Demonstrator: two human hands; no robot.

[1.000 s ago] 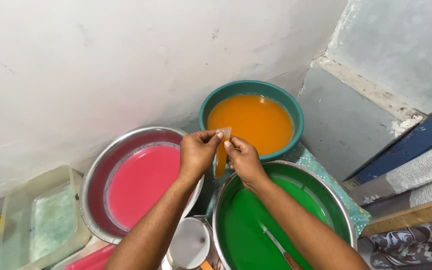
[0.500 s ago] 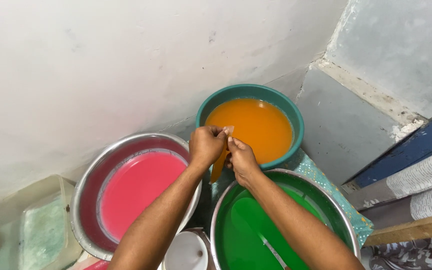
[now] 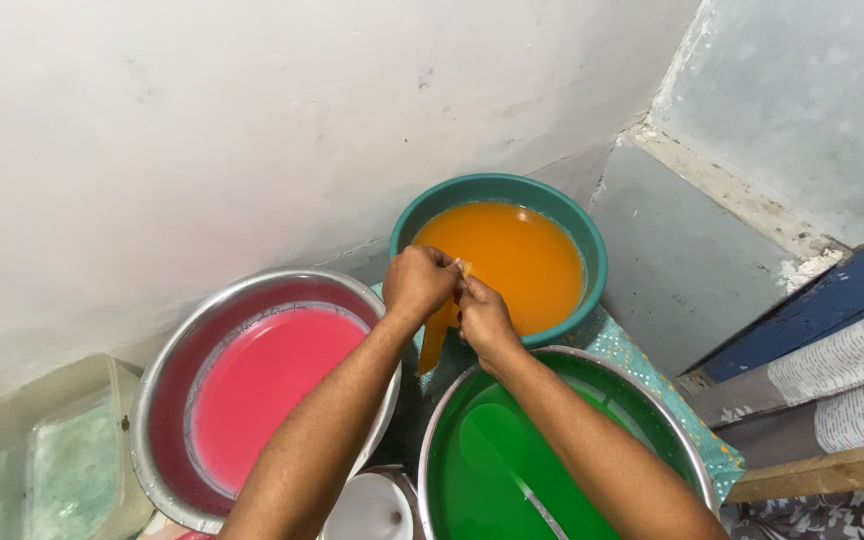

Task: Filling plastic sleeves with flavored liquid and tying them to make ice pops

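Head cam shows your left hand (image 3: 420, 283) and right hand (image 3: 482, 315) both pinched shut on 1 orange-filled pouch (image 3: 437, 335), held over the teal basin (image 3: 562, 225) so drips land inside.

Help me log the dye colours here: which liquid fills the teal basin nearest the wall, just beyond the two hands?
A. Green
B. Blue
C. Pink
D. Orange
D: the teal basin by the wall holds orange liquid; the pink liquid and green liquid sit in metal bowls nearer the person.

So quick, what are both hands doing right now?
Left hand: closed, pinching the top of an orange-filled bag.
Right hand: closed, pinching the same bag top.
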